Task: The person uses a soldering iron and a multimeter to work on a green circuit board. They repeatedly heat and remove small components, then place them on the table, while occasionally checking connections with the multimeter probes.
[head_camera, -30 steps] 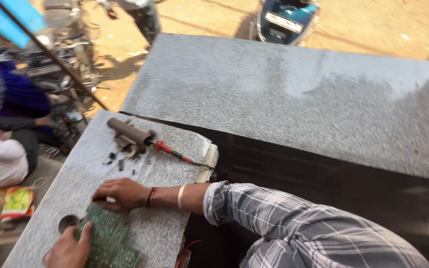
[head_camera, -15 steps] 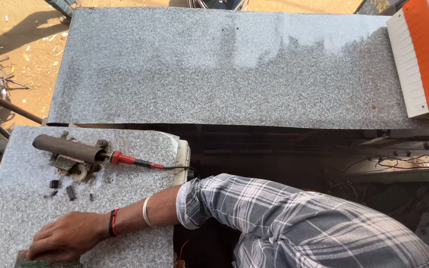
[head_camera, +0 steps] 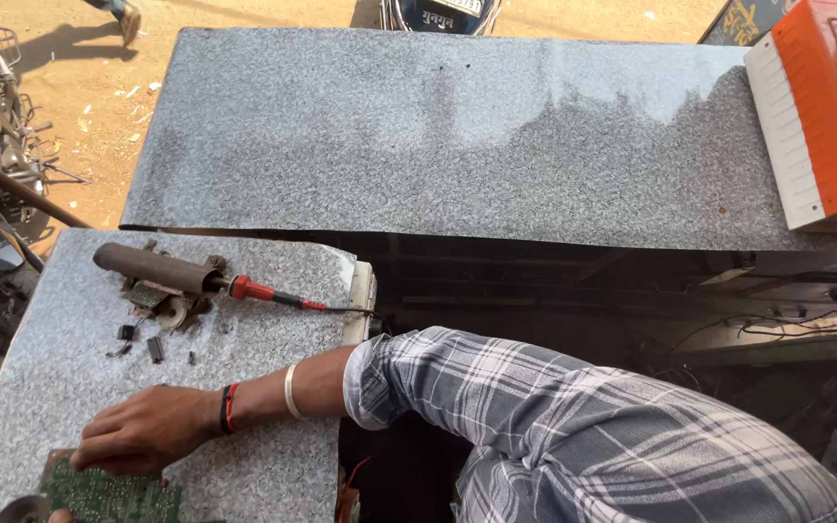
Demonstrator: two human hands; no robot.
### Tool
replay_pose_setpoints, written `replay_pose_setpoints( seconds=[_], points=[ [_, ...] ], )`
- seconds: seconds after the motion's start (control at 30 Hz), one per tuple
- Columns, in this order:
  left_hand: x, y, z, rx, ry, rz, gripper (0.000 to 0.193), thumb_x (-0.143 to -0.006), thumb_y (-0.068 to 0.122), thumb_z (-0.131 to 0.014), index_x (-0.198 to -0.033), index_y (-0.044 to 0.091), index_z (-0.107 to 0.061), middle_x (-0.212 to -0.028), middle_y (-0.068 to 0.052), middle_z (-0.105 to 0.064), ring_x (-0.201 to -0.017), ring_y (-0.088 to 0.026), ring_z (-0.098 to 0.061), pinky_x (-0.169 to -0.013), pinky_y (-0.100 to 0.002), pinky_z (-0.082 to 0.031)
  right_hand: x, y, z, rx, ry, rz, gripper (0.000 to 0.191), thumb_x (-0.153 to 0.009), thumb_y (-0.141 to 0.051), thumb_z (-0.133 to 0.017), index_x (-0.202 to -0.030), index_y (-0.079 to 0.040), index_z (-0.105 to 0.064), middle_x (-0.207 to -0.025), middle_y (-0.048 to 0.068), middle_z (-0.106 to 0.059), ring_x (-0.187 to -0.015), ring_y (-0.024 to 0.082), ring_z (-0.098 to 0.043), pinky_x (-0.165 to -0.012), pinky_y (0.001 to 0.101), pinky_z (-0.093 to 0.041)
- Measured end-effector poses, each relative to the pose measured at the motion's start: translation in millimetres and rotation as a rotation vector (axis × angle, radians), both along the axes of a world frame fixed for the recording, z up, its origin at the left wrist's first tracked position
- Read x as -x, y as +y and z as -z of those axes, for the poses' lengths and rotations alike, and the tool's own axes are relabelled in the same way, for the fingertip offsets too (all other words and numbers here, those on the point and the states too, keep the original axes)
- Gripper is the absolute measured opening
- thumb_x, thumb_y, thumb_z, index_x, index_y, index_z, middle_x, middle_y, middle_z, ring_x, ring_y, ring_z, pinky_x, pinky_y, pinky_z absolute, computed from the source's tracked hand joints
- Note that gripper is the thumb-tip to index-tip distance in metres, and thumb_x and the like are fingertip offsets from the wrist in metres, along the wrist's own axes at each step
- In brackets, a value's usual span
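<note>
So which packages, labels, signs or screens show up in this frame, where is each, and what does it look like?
Orange and white box: right end of the far granite counter, rectangular, with a printed picture panel along its right side.
Dark sign board: top edge, just left of the box, yellow markings, mostly cut off.
Vehicle plate: top centre, dark with pale lettering, partly cut off.
No screens in view.

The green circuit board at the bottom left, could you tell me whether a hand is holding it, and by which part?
The right hand rests fingers-down on the top edge of the green circuit board, pressing rather than gripping it. The left hand is barely in view.
</note>
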State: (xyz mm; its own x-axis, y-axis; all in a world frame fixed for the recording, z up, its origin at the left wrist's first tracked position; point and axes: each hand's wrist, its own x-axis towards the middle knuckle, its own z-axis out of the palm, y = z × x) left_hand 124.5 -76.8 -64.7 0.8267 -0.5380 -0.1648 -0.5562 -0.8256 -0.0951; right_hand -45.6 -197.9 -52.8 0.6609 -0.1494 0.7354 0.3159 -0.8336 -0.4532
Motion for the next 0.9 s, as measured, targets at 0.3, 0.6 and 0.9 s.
replay_pose_setpoints(
  seconds=[0.3, 0.6, 0.9],
  points=[
    [51.2, 56.6, -18.1, 0.491, -0.271, 0.098, 0.029, -0.101, 0.047, -0.077, -0.113, 0.021, -0.08, -0.096, -0.015, -0.076, -0.09, -0.037, -0.066, -0.098, -0.052, -0.044, 10.3, -3.7, -16.3, -0.263, -0.093, -0.035, 0.019, -0.098, -0.02, -0.066, -0.116, -0.017, -0.066, -0.1, 0.001, -0.068, -0.093, 0.02, -0.071, -0.082, 0.0323, -0.059],
    [87.1, 55.8, -42.3, 0.7, -0.256, 0.057, 0.032, -0.095, 0.044, -0.074, -0.112, 0.017, -0.078, -0.099, -0.013, -0.077, -0.092, -0.034, -0.07, -0.093, -0.049, -0.044, -35.9, -16.4, -58.2, -0.393, 0.226, -0.307, 0.018, -0.096, -0.013, -0.069, -0.111, -0.006, -0.071, -0.103, 0.009, -0.078, -0.093, 0.019, -0.075, -0.083, 0.0329, -0.06],
    [96.8, 47.1, -58.6, 0.724, -0.166, 0.019, 0.034, -0.092, 0.042, -0.073, -0.11, 0.013, -0.076, -0.094, -0.011, -0.077, -0.087, -0.028, -0.071, -0.086, -0.045, -0.044, -50.2, -17.9, -52.5, -0.558, 0.326, -0.359, 0.014, -0.098, -0.01, -0.068, -0.108, -0.003, -0.073, -0.093, 0.002, -0.075, -0.084, 0.005, -0.065, -0.075, 0.0247, -0.056]
  ],
)
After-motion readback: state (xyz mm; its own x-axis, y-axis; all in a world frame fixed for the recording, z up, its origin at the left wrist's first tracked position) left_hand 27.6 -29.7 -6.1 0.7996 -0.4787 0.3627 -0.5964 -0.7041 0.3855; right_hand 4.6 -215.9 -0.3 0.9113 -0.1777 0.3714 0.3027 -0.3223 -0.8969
